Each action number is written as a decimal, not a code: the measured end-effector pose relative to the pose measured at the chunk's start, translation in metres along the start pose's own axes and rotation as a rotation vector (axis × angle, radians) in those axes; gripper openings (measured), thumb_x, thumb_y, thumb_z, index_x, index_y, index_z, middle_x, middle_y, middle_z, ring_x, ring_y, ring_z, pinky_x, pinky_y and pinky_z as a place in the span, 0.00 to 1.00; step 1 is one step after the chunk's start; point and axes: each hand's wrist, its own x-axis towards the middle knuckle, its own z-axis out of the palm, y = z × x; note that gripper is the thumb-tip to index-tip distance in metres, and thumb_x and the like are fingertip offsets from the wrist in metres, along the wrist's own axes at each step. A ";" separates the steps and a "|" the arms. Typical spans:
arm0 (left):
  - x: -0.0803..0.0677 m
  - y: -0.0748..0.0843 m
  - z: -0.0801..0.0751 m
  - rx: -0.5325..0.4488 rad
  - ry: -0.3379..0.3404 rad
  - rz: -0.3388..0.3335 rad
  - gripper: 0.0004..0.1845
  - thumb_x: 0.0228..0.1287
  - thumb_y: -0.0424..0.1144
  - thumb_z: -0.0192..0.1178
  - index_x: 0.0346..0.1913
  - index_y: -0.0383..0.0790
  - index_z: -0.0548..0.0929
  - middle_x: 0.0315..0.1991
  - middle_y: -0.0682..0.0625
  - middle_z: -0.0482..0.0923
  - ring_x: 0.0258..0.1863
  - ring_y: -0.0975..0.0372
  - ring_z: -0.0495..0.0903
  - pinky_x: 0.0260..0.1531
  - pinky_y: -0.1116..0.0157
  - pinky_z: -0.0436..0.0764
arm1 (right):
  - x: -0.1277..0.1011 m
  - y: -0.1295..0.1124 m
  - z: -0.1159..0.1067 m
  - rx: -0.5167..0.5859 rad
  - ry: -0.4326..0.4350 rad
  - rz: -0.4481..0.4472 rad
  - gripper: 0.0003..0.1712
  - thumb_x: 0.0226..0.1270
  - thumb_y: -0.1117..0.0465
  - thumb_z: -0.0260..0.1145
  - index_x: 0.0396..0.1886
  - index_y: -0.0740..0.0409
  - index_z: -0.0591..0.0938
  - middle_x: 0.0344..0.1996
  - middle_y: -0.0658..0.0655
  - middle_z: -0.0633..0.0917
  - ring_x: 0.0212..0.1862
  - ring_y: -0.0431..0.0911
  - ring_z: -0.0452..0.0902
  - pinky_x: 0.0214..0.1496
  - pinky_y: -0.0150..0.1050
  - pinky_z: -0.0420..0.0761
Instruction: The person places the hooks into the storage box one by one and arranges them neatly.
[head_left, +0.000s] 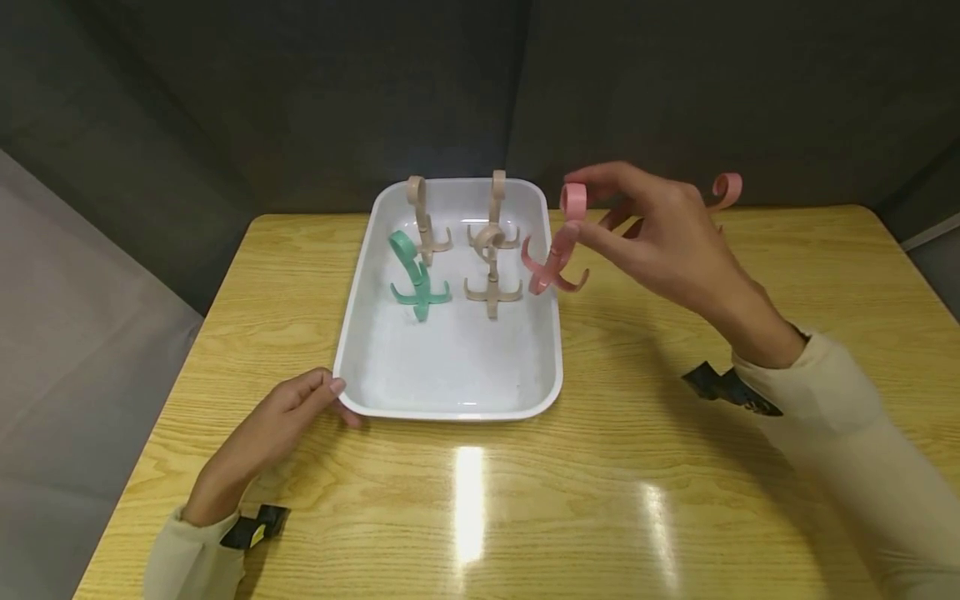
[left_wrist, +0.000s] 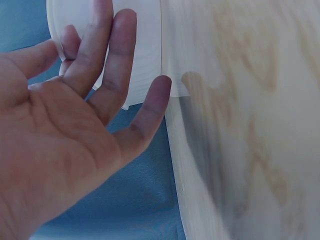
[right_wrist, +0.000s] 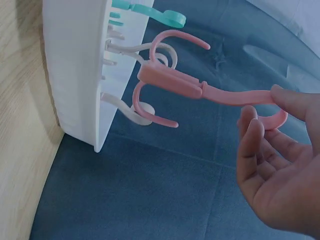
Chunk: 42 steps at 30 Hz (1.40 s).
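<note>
My right hand [head_left: 667, 242] pinches a pink plastic claw hook [head_left: 555, 262] by its curled top, above the right rim of a white tray [head_left: 450, 375]. In the right wrist view, the pink hook [right_wrist: 170, 80] has its prongs pointing towards the tray [right_wrist: 75, 75]. My left hand [head_left: 292, 412] holds the tray's near left corner, thumb on the rim. The left wrist view shows the other fingers of that hand [left_wrist: 75, 120] loosely spread. Inside the tray stand a green hook [head_left: 422, 296] and three beige hooks, one of them [head_left: 492, 292] beside the green one.
Another pink hook [head_left: 726, 190] shows partly behind my right hand, near the table's far edge. The wooden table [head_left: 600, 517] carries the tray. Dark cloth [head_left: 375, 92] hangs behind it, and grey cloth [head_left: 67, 375] lies to the left.
</note>
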 end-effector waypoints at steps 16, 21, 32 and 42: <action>0.002 0.000 0.000 -0.003 -0.002 0.016 0.19 0.87 0.44 0.45 0.43 0.36 0.83 0.36 0.53 0.89 0.52 0.61 0.81 0.54 0.69 0.72 | 0.005 -0.013 0.013 0.004 -0.234 -0.051 0.23 0.69 0.60 0.76 0.62 0.56 0.84 0.46 0.54 0.89 0.35 0.43 0.86 0.36 0.36 0.82; 0.002 -0.001 0.000 0.008 0.002 0.015 0.19 0.87 0.43 0.45 0.43 0.36 0.83 0.36 0.54 0.89 0.52 0.61 0.82 0.55 0.70 0.72 | 0.011 -0.017 0.022 0.009 -0.303 -0.086 0.24 0.67 0.60 0.77 0.62 0.57 0.83 0.48 0.55 0.89 0.35 0.43 0.86 0.36 0.42 0.83; 0.000 0.001 0.001 0.010 0.005 -0.003 0.19 0.87 0.44 0.45 0.43 0.36 0.83 0.36 0.54 0.89 0.52 0.61 0.81 0.55 0.69 0.71 | 0.023 -0.025 0.041 0.037 -0.417 -0.148 0.24 0.69 0.59 0.76 0.62 0.60 0.83 0.50 0.54 0.89 0.43 0.44 0.86 0.43 0.44 0.84; 0.001 0.000 0.001 0.002 0.000 0.002 0.20 0.87 0.44 0.45 0.43 0.36 0.83 0.36 0.53 0.89 0.54 0.60 0.81 0.56 0.69 0.71 | 0.036 -0.038 0.058 0.064 -0.523 -0.118 0.25 0.69 0.59 0.76 0.64 0.58 0.82 0.50 0.52 0.89 0.41 0.42 0.87 0.45 0.42 0.82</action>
